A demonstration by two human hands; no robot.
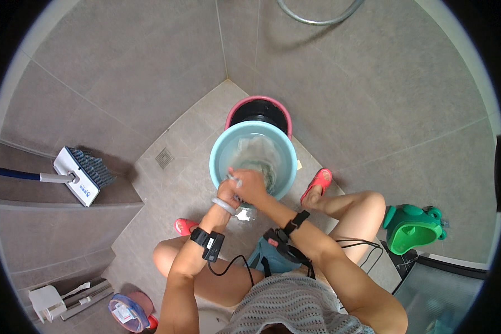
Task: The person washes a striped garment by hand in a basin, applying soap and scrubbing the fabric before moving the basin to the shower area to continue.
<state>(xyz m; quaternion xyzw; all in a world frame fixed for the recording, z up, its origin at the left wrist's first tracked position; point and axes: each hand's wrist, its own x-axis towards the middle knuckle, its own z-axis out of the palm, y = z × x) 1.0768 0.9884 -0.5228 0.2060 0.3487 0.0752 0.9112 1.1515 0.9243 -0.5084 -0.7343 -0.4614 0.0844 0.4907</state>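
Observation:
A light blue basin (215, 161) of water stands in front of me. In it lies a wet, whitish cloth (256, 149) with a greenish part near the basin's right side. Over the basin's near rim, my left hand (228, 193) and my right hand (250, 186) are pressed together, fingers closed. A pale bit of the cloth shows between them; the rest of their grip is hidden. A pale bangle (224, 206) is on my left wrist. Black straps with small devices sit on both forearms.
A pink-rimmed dark basin (259, 100) stands behind the blue one. At the left, a flat mop (78, 175) leans over a ledge. A floor drain (164, 158) lies left of the basins. A green potty-shaped urinal (414, 228) is on the right wall; a shower hose (320, 22) hangs above.

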